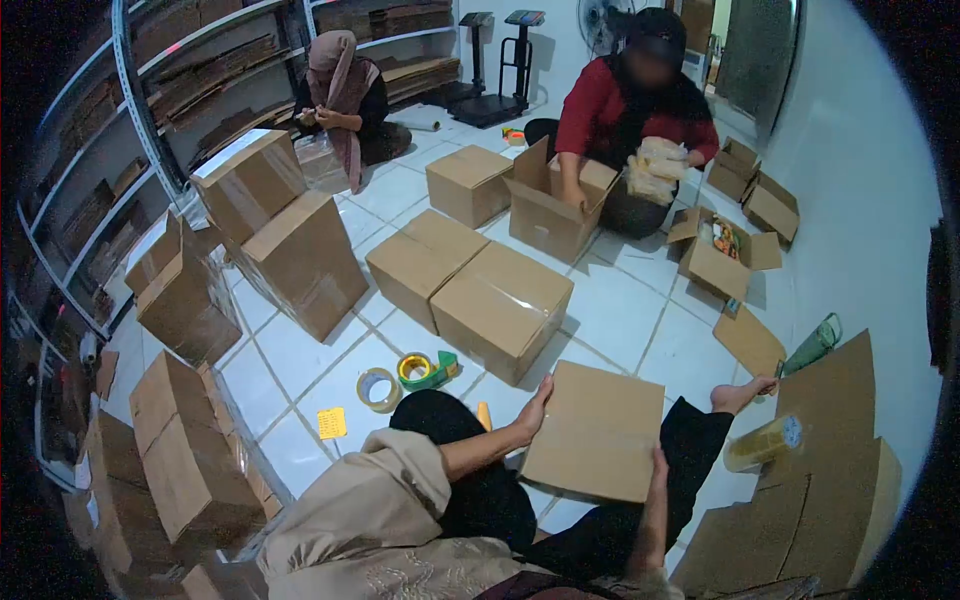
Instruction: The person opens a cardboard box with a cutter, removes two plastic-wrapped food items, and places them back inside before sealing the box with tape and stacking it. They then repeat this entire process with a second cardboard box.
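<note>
A closed cardboard box (pixel 595 430) is between my hands, above the floor between my legs. My left hand (pixel 538 405) grips its left side near the upper corner. At the lower right edge my right hand (pixel 656 472) presses against the side, its fingers partly hidden by the box. To the left of my knee lie a roll of clear tape (pixel 378 390) and a green tape dispenser (pixel 432 371) with a yellow-cored roll. A yellow paper note (pixel 331 423) is on the tiles.
Two closed boxes (pixel 505 310) stand ahead, with stacked boxes (pixel 303 262) to the left. One co-worker (pixel 640 110) handles packets beside an open box (pixel 548 225); another (pixel 340 95) sits near the shelves. At right are flat cardboard (pixel 830 500) and a cup (pixel 762 445).
</note>
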The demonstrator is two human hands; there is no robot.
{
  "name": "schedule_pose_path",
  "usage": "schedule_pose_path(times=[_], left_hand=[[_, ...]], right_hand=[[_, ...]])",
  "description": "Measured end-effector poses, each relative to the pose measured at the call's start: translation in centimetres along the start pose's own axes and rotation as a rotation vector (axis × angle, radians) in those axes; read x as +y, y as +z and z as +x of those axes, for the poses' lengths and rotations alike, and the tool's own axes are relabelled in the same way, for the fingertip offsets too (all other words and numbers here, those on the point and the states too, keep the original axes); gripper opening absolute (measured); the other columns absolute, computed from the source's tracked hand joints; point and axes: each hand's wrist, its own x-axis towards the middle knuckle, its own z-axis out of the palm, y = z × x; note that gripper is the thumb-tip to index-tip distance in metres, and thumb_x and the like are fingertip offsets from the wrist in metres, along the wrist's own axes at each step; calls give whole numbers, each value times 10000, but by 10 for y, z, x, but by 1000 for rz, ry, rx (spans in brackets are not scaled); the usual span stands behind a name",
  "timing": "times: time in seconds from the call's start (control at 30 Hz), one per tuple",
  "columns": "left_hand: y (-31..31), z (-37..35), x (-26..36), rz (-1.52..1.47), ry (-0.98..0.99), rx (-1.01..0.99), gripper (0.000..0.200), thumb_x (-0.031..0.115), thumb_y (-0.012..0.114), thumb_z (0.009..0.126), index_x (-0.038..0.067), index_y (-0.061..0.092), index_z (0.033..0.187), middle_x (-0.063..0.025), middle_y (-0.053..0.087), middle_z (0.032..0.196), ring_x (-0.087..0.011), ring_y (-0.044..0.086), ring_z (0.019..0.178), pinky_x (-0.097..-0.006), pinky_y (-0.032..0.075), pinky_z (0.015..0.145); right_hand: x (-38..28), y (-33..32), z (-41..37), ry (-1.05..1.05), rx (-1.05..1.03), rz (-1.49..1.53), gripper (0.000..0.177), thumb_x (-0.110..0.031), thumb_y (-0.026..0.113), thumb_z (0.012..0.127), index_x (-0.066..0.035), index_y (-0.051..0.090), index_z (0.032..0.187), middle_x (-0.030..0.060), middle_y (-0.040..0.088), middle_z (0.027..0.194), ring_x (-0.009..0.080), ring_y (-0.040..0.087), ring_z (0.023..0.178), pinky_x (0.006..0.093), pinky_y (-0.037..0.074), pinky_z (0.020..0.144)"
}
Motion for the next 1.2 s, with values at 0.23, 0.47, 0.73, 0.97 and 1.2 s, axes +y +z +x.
schedule_pose_path(times=[0.23,0.47,0.73,0.97,1.2], left_hand=[[53,-72,110,-90,-16,-59,803,325,533,857,126,19,1441,-81,138,1475,-234,197,1326,-368,198,1070],[7,-48,263,689,435,-59,1024,259,705,675,43,44,1426,-167,226,1431,-270,266,1299,-347,255,1047],[-102,36,380,1862,287,421,1030,449,768,602,37,240,1385,-216,309,1386,-349,295,1287,-510,267,1023],[-114,23,335,2080,298,570,823,424,711,682,217,301,1365,-144,292,1418,-332,272,1312,-571,209,1036],[-132,52,347,1994,307,668,770,382,730,664,273,352,1326,-151,285,1416,-369,266,1299,-620,205,1008]], right_hand=[[-42,50,-73,-310,-1,-90,557,-436,374,909,-10,437,1263,140,516,1197,253,497,1100,376,390,930],[-81,155,-25,-464,-172,-70,457,-363,395,915,-12,483,1194,119,573,1098,235,579,972,363,476,844],[-62,347,120,-626,-491,-676,743,-535,301,914,-66,42,1429,109,31,1500,292,11,1376,414,58,1099],[17,304,117,-558,-282,-1783,707,-301,528,840,-78,179,1413,145,152,1471,339,102,1361,564,147,1056],[21,297,109,-768,-229,-1696,857,-115,663,673,-109,215,1403,154,166,1460,366,126,1350,573,243,1024]])
